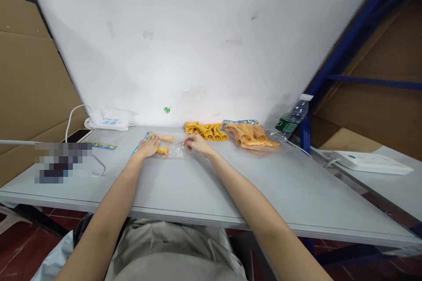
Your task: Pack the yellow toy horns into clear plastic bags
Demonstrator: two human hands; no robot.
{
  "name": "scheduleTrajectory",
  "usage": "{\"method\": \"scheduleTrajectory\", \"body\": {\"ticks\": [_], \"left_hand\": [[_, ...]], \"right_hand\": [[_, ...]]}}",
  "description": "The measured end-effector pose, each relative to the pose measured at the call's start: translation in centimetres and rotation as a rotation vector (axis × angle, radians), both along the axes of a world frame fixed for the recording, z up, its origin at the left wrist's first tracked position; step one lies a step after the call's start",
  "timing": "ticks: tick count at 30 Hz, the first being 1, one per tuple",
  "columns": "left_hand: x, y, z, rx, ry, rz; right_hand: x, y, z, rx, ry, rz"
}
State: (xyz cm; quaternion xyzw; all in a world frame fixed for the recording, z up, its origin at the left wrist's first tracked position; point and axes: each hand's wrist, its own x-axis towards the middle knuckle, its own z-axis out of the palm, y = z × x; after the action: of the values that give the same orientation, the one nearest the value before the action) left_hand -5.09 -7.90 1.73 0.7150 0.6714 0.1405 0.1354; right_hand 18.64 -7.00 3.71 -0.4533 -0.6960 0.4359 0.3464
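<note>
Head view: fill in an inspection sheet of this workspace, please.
Surface: grey table.
Things: transparent bag showing two yellow horns; loose horn row; filled bag.
Clutter: tilted bottle; phone-like device.
Grip: left hand flat on the transparent bag; right hand at its right edge, hold unclear.
Cables: white cable at left.
Surroundings: white panel, cardboard, blue frame.
</note>
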Motion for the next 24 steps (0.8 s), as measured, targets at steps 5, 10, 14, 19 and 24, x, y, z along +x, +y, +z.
{"method": "scheduleTrajectory", "body": {"ticks": [5, 10, 14, 19, 24], "left_hand": [[-1.8, 0.5, 0.0, -0.022, 0.045, 0.038], [-2.1, 0.4, 0.0, -0.005, 0.044, 0.055], [-1.8, 0.2, 0.1, -0.015, 0.049, 0.069], [-1.8, 0.3, 0.1, -0.031, 0.088, 0.058], [-1.8, 0.4, -0.1, -0.014, 0.087, 0.064]], "right_hand": [[1.2, 3.0, 0.9, 0.369, -0.090, -0.430], [1.4, 4.6, 1.4, 0.517, -0.670, -0.460], [1.0, 5.5, 1.6, 0.385, -0.967, -0.429], [0.6, 6.6, 2.5, 0.262, -1.125, -0.407], [0.8, 6.6, 3.2, 0.267, -0.931, -0.483]]}}
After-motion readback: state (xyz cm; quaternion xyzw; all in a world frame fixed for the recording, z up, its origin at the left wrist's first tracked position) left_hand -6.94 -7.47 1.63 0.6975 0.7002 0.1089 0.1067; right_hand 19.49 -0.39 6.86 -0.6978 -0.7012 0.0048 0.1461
